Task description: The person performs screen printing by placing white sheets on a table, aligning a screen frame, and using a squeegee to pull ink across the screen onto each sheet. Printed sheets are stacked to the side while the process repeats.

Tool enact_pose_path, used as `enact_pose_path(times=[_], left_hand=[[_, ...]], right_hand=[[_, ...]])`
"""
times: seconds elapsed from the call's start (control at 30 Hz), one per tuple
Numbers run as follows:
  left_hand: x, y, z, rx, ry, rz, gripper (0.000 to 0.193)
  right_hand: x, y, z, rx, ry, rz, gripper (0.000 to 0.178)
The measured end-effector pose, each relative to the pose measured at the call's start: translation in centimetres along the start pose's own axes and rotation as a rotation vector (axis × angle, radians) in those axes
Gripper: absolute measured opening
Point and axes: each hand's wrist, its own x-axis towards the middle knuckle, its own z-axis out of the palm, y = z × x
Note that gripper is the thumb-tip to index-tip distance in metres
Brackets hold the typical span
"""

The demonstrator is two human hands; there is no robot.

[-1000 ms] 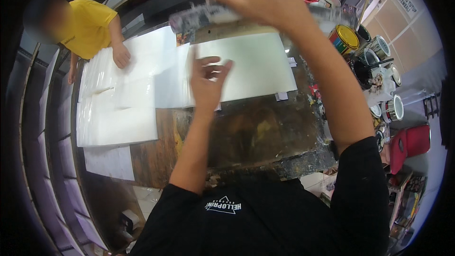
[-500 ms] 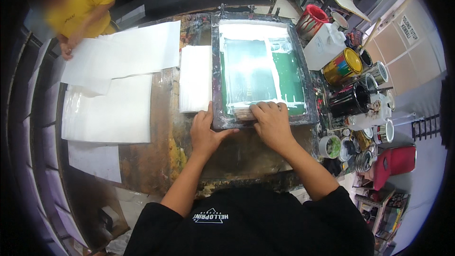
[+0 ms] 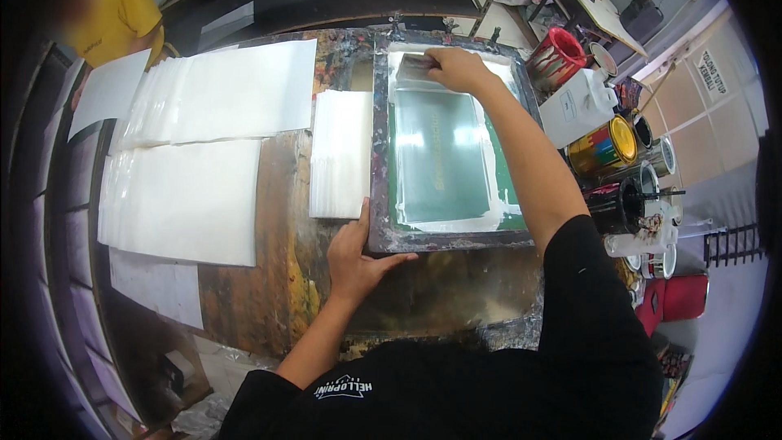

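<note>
The right hand (image 3: 463,72) has its fingers closed around a flat squeegee (image 3: 415,68) at the far end of a screen frame (image 3: 381,147). The left hand (image 3: 354,259) grips nothing: thumb and forefinger spread wide in an L at the frame's near left corner, forefinger along the side, thumb along the near edge. The frame lies flat on the stained bench (image 3: 273,195), clamps (image 3: 448,26) along its far edge, white ink around its green mesh.

Space is tight on both sides. A narrow stack of white paper (image 3: 338,155) sits just left of the frame, its near right corner close to the left forefinger; whether it touches the frame I cannot tell. Two broader paper stacks, one nearer (image 3: 179,200) and one farther (image 3: 236,94), cover the bench's left end, where a person in a yellow shirt (image 3: 122,20) stands. Down the right side crowd a red bucket (image 3: 558,50), a white jug (image 3: 578,106), a yellow-topped can (image 3: 603,147) and a black pot (image 3: 615,205). The right forearm (image 3: 525,147) crosses above the frame, hiding part of its right side.
</note>
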Motion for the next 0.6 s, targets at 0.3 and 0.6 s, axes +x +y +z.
enact_pose_path(times=[0.3,0.6], left_hand=[[-0.5,-0.1,0.2,0.011,0.032,0.052,0.119],[0.3,2.0,-0.5,-0.277,0.065,-0.03,0.107]], right_hand=[[-10.5,-3.2,3.9,-0.164,0.204,-0.069,0.038],[-28.4,-10.5,1.0,-0.064,0.301,-0.122,0.046]])
